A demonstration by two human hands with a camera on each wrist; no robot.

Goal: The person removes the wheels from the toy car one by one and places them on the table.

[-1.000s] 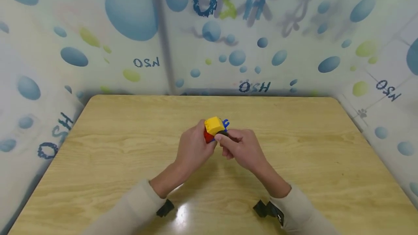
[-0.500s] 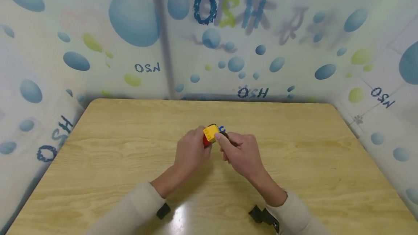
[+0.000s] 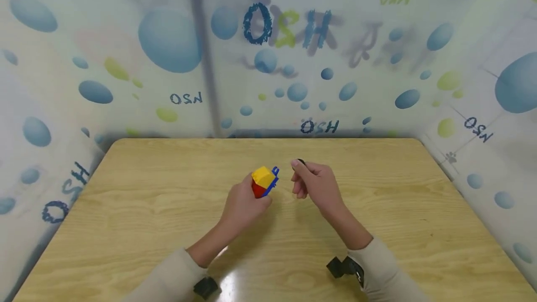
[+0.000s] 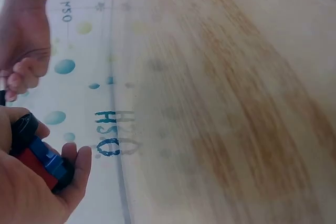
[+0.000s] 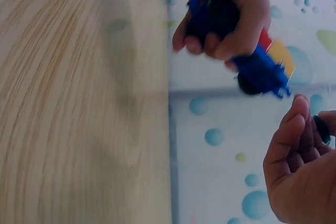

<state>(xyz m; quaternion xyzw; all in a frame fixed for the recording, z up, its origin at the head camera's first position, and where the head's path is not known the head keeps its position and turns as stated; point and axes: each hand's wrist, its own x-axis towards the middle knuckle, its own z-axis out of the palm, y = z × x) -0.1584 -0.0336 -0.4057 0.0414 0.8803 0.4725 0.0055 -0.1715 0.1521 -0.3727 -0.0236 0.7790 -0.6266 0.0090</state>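
Note:
My left hand (image 3: 243, 206) grips a toy block vehicle (image 3: 263, 178) above the table, its fingers wrapped round the body. A yellow studded block tops it, with red below and a blue chassis (image 5: 257, 69) that ends in a small hook. Black wheels (image 4: 24, 127) show on the chassis in the left wrist view. To the right, apart from the vehicle, my right hand (image 3: 316, 188) pinches a small round black wheel (image 5: 321, 129) between thumb and forefinger. Much of the vehicle's body is hidden by the left palm and fingers.
Both hands are over a pale wooden table (image 3: 168, 176). Behind it and along both sides stands a white wall covering (image 3: 361, 13) with blue and green bubbles and lettering. Black straps (image 3: 346, 267) hang at the wrists beside cream sleeves (image 3: 168, 276).
The right hand has drawn away to the right from the vehicle, carrying the black wheel, so a gap now lies between the hands. The left hand has shifted slightly left with the vehicle.

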